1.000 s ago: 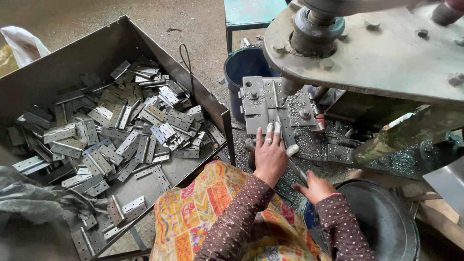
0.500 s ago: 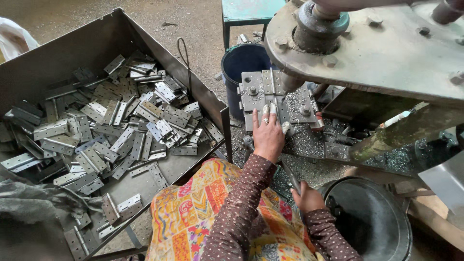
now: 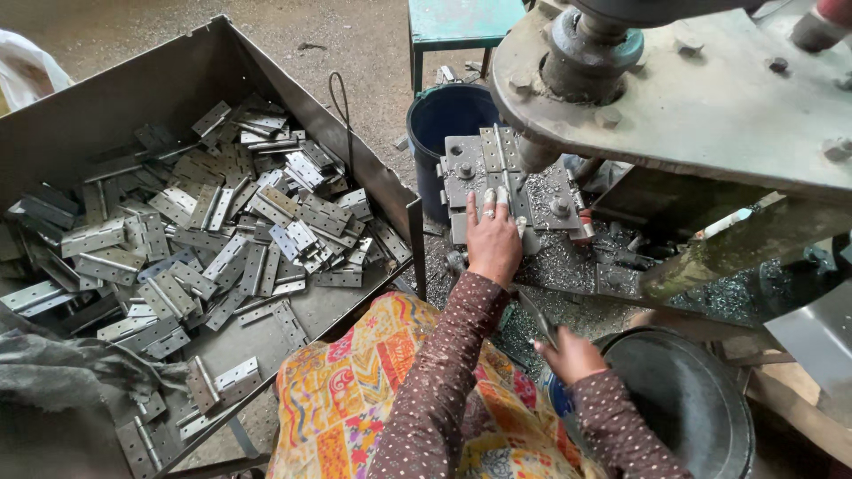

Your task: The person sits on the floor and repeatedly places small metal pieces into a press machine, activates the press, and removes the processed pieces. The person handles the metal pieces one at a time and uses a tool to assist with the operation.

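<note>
1. Hinge plate (image 3: 497, 151): I see it lying flat on the grey die block (image 3: 510, 191) of the press, directly below the ram (image 3: 593, 44).
2. Left hand (image 3: 493, 239): its fingertips rest on the near edge of the hinge plate; the grip is spread flat, fingers together, enclosing nothing.
3. Right hand (image 3: 570, 355): low beside the lap, its grip pinching a thin dark metal piece (image 3: 538, 318).
4. Surroundings: metal shavings (image 3: 568, 266) cover the press bed; a dark blue bucket (image 3: 448, 124) stands just behind the die; a dark round pan (image 3: 688, 399) sits at the right hand.
5. Large metal bin (image 3: 115, 106) to the left holds a heap of hinges (image 3: 222, 231); its corner stands between heap and die.
6. Change: a second ago the right hand was higher, nearer the die; I now find it drawn back toward the pan.
</note>
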Motion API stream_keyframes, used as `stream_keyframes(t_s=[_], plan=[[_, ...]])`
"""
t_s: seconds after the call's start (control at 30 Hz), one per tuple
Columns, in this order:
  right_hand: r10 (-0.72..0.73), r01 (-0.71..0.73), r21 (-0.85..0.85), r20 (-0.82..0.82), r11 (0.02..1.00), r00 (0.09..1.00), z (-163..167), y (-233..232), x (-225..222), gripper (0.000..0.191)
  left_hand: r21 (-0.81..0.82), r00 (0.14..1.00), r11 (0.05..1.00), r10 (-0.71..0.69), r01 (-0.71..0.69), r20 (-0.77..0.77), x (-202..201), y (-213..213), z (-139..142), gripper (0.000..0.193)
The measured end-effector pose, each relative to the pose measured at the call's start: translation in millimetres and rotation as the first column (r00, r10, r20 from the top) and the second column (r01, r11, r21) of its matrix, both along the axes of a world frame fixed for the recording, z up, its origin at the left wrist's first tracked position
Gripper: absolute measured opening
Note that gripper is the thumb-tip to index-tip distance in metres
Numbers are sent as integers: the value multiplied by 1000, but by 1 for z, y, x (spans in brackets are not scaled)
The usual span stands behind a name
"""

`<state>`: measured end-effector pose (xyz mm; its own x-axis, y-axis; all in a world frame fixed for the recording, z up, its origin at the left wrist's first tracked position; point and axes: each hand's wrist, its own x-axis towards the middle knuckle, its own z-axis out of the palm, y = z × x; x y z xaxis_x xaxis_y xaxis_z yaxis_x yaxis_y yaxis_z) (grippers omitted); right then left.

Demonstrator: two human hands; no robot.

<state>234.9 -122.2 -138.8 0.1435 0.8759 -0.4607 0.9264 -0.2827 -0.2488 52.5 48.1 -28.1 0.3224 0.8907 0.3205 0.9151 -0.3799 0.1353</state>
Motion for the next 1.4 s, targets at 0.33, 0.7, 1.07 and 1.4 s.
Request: stream_keyframes(t_s=[0.33,0.7,1.07,1.4], plan=[[-19,35,133,-121,990,992,-8,-1,2,52,48,999,998,-28,27,23,-10,-11,0,30],[-95,94,95,4,991,995,-24,-22,-18,48,121,999,992,19,-24,46,-8,9,-6,38],[45,-48,67,39,997,998,10,8,7,58,-46,1000,999,6,-5,17,-4,28,0,32],[-74,78,34,-111,996,991,-3,-11,-12,49,82,998,997,-21,16,55,-9,30,-1,33]])
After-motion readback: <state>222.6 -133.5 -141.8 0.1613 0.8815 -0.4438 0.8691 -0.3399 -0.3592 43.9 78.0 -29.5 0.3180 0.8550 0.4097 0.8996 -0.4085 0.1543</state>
